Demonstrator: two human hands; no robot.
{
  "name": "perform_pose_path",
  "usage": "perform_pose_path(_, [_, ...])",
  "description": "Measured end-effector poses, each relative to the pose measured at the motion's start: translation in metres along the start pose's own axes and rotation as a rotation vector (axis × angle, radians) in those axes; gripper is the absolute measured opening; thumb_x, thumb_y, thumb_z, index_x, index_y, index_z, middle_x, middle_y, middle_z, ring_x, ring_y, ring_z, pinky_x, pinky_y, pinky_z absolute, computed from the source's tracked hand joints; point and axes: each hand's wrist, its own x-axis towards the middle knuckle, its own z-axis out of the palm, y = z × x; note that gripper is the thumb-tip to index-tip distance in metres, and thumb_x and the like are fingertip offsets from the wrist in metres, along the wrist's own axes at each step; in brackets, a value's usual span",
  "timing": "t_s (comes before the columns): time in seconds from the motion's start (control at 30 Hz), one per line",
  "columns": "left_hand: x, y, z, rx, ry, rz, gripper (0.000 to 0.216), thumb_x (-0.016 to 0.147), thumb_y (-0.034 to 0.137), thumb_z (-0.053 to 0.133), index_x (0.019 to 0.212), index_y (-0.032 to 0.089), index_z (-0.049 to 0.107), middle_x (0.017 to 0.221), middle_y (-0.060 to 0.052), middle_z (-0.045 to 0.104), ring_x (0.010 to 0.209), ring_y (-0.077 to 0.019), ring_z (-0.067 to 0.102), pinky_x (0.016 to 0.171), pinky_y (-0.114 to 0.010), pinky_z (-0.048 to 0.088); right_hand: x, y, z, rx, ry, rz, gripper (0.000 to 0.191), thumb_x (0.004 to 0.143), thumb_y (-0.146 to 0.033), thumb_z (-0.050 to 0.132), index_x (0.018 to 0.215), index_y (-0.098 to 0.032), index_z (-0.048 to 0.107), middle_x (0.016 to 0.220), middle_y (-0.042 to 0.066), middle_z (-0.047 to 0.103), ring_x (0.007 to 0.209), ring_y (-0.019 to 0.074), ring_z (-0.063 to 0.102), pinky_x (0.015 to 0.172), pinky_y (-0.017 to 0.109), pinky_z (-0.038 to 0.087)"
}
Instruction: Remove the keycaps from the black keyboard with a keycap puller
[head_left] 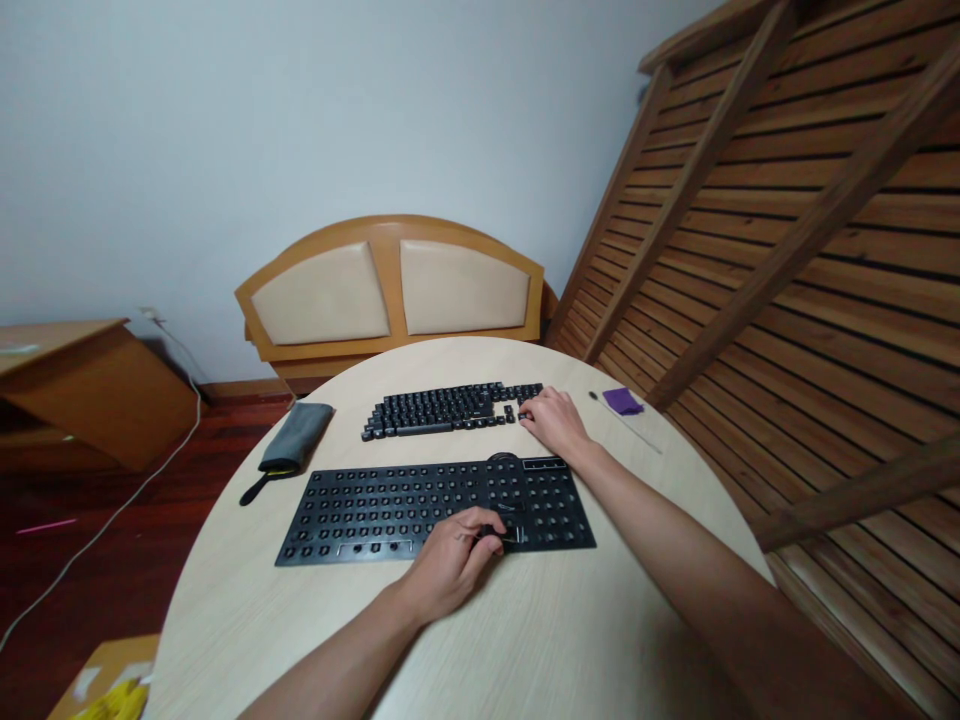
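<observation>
A black keyboard base (450, 492) without its keycaps lies across the near part of the round table. My left hand (454, 560) rests over its lower edge, thumb and forefinger curled together above the sockets; what is between them is too dark to make out. Beyond the base, black keycaps (427, 408) are laid out in keyboard order, with a gap toward the right. My right hand (553, 420) is at the right end of this layout, its fingers bent down and closed on a small black keycap (524, 416).
On the pale round table (525, 640), a grey pouch (298, 437) lies at the left. A thin stick-like brush (626, 422) and a purple cloth (622, 401) lie at the right. A wooden headboard (394, 235) stands behind, and a slatted wooden frame (795, 290) leans at the right.
</observation>
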Motion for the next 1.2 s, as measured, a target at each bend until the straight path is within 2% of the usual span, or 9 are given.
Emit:
perform_pose_path(0.43, [0.001,0.000,0.000,0.006,0.000,0.001,0.018,0.098,0.026,0.044,0.100,0.019,0.061,0.093,-0.005,0.070,0.088,-0.0177,0.064,0.082,-0.029,0.047,0.002,-0.005,0.002,0.023,-0.019,0.027,0.016,0.087,-0.021,0.064,0.097,-0.023,0.076,0.089,0.008,0.073,0.102,0.0265,0.053,0.084,0.035,0.036])
perform_pose_path(0.6, [0.001,0.001,0.000,0.013,-0.006,0.001,0.018,0.097,0.026,0.044,0.101,0.020,0.061,0.093,-0.005,0.070,0.088,-0.0178,0.064,0.082,-0.029,0.047,-0.003,-0.008,-0.005,0.038,-0.002,0.059,0.022,0.086,-0.019,0.064,0.105,-0.022,0.073,0.092,0.007,0.073,0.101,0.0260,0.054,0.083,0.035,0.038])
perform_pose_path(0.7, [0.001,0.001,0.000,0.017,-0.006,0.012,0.019,0.098,0.026,0.044,0.103,0.019,0.061,0.094,-0.005,0.070,0.088,-0.0177,0.064,0.082,-0.029,0.047,-0.016,-0.019,-0.013,0.115,0.048,0.071,0.021,0.087,-0.023,0.064,0.107,-0.022,0.071,0.094,0.006,0.073,0.099,0.0252,0.055,0.083,0.035,0.041])
perform_pose_path(0.83, [0.000,0.000,0.001,0.004,0.009,0.044,0.022,0.099,0.029,0.043,0.105,0.019,0.061,0.091,-0.005,0.071,0.087,-0.0179,0.065,0.083,-0.029,0.048,-0.046,-0.045,-0.020,0.342,0.094,-0.073,0.021,0.093,-0.031,0.059,0.106,-0.020,0.071,0.103,0.007,0.072,0.102,0.0233,0.058,0.090,0.036,0.044])
perform_pose_path(0.97, [-0.004,-0.001,0.000,0.022,0.055,0.093,0.025,0.100,0.032,0.043,0.108,0.019,0.062,0.084,-0.005,0.071,0.085,-0.0186,0.066,0.084,-0.031,0.048,-0.077,-0.066,-0.021,0.452,0.017,-0.270,0.036,0.095,-0.038,0.056,0.127,-0.022,0.063,0.129,0.009,0.063,0.123,0.0236,0.052,0.106,0.042,0.040])
perform_pose_path(1.1, [-0.009,-0.001,-0.003,0.040,0.153,0.060,0.028,0.100,0.033,0.041,0.109,0.018,0.063,0.086,-0.006,0.072,0.085,-0.0193,0.067,0.084,-0.032,0.049,-0.096,-0.070,-0.022,0.432,-0.089,-0.327,0.043,0.097,-0.043,0.051,0.138,-0.028,0.054,0.145,0.008,0.052,0.135,0.0259,0.044,0.115,0.052,0.028])
perform_pose_path(1.2, [-0.011,0.000,-0.005,0.027,0.235,-0.012,0.030,0.100,0.034,0.041,0.111,0.017,0.064,0.087,-0.006,0.073,0.083,-0.0198,0.068,0.082,-0.032,0.051,-0.103,-0.063,-0.024,0.444,-0.110,-0.339,0.042,0.097,-0.042,0.052,0.137,-0.030,0.055,0.147,0.006,0.051,0.137,0.0257,0.043,0.116,0.052,0.027])
